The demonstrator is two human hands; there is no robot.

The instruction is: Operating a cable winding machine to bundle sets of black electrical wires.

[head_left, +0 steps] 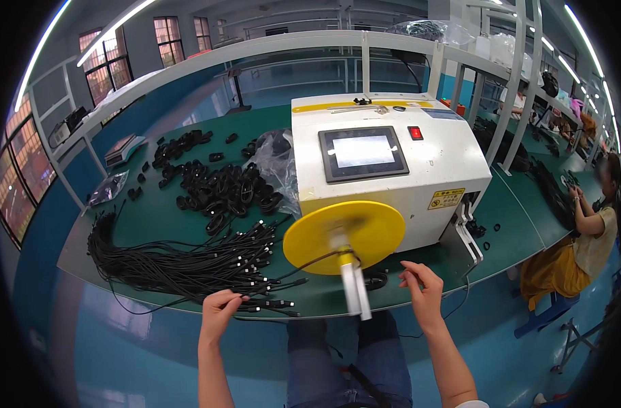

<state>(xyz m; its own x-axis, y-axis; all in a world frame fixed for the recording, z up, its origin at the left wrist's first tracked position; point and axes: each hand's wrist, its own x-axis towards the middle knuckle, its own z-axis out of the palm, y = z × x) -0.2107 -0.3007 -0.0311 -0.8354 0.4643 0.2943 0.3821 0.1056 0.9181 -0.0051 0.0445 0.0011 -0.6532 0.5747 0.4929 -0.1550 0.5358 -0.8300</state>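
Observation:
My left hand (222, 311) is closed in a pinch on a black cable at the table's front edge, beside a bundle of loose black cables (167, 262) with pale plug ends. A stretch of black cable (309, 264) runs from that side up to the yellow disc (378, 234) of a white winding machine (385, 109). The cable wraps round the disc's white spindle (354, 289), which is smeared by motion. My right hand (422, 289) is empty to the right of the spindle, fingers bent and apart. A coiled black cable (376, 280) lies beneath the disc.
Many coiled black cables (235, 190) are heaped left of the machine, next to a clear plastic bag (276, 163). The machine has a screen (363, 153) and a red switch (415, 133). Metal shelf frames rise behind. A seated co-worker (589, 234) handles cables at far right.

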